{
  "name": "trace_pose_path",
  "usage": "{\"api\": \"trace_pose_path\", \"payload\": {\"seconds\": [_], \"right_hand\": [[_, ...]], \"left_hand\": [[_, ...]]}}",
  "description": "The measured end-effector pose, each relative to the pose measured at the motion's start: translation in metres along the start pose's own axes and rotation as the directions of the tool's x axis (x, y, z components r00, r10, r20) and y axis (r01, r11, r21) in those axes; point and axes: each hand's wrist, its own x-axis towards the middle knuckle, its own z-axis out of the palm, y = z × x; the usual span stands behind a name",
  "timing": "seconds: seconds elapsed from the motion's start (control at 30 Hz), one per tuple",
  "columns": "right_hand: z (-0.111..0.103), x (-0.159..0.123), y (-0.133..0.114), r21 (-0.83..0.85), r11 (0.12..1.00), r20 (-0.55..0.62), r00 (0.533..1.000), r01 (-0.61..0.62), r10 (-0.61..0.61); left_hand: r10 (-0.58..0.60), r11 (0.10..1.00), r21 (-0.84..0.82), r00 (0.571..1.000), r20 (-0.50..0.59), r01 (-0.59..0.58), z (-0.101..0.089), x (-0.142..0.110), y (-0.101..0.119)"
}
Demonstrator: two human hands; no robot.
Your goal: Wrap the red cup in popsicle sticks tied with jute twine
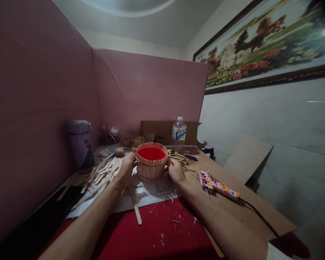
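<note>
A round bucket (151, 170) built from upright wooden craft sticks, with a red inside, sits between my hands over the white paper. Its scalloped rim faces up, and a band circles its side. My left hand (128, 167) grips the bucket's left side, thumb near the rim. On the opposite side, my right hand (175, 170) has curled fingers against the wall; its fingertips are partly hidden. One loose craft stick (135, 206) lies in front, across the paper edge and red cloth.
Loose sticks (103, 175) are piled at left beside a purple flask (81, 144). Twine balls (138, 141) and a plastic bottle (179, 130) stand behind. Gold-handled scissors (178, 157), a dark pen (189, 156) and a corded flower-patterned glue gun (218, 186) lie at right. Scraps litter the red cloth (151, 234).
</note>
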Motion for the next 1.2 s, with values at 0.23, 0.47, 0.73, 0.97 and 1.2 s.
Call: {"api": "trace_pose_path", "payload": {"seconds": [0.23,0.47,0.73,0.97,1.2], "right_hand": [[-0.0007,-0.0031,-0.004,-0.05,0.999,-0.03,0.999,0.013,-0.015],[0.0012,-0.004,-0.0034,-0.039,0.999,-0.047,0.999,0.02,-0.021],[-0.0007,-0.0008,-0.0024,0.02,0.999,-0.039,0.999,0.026,-0.025],[-0.0037,-0.0004,-0.007,0.136,0.99,-0.022,0.999,0.04,-0.038],[0.001,-0.0029,-0.0037,0.244,0.969,0.08,0.997,-0.028,0.008]], "left_hand": [[-0.07,0.997,0.01,0.997,-0.02,0.07,-0.0014,0.0001,-0.004],[-0.114,0.991,0.049,0.986,-0.12,0.121,0.0008,-0.0043,0.0034],[0.041,0.99,0.136,0.999,0.021,-0.044,0.0004,-0.0051,0.0046],[0.064,0.994,0.093,0.997,-0.052,-0.059,-0.0004,-0.0015,0.0048],[0.12,0.992,0.046,0.993,-0.007,-0.119,-0.0053,0.0029,0.0031]]}}
